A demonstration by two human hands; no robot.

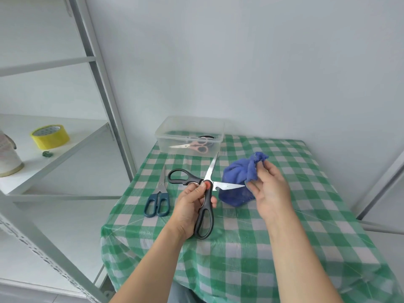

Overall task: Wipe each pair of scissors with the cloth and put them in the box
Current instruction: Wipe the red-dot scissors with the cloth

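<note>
- Head view, left hand: the left hand (192, 206) is curled round the black scissors (207, 184), gripping one handle just below the red pivot. The scissors are held wide open. One serrated blade points up and away from the hand; the other points sideways toward the right hand.
- Head view, right hand: the blue cloth (238, 178) is pinched in a bunch between the thumb and fingers of the right hand (269, 189). Most of it hangs on the side facing the left hand, and the lower fingers are loosely spread. The sideways blade tip ends at the cloth, just beside those fingers; whether skin is touched cannot be told.
- Head view, other task things: the clear box (164, 143) stands beyond both hands, with a pink-handled pair (194, 145) already inside. A blue-handled pair (158, 197) lies closed on the checked table (284, 237), just outside the left hand.
- Risk, judged: a finger could be nicked, since the tip sits so close to bare fingers and the cloth covers little of them.
- Risk, judged: the free handle could swing and the blades snap together, as only one handle is held.
- Risk, judged: the cloth could be snagged on the serrated edge if it is drawn against the teeth.
</note>
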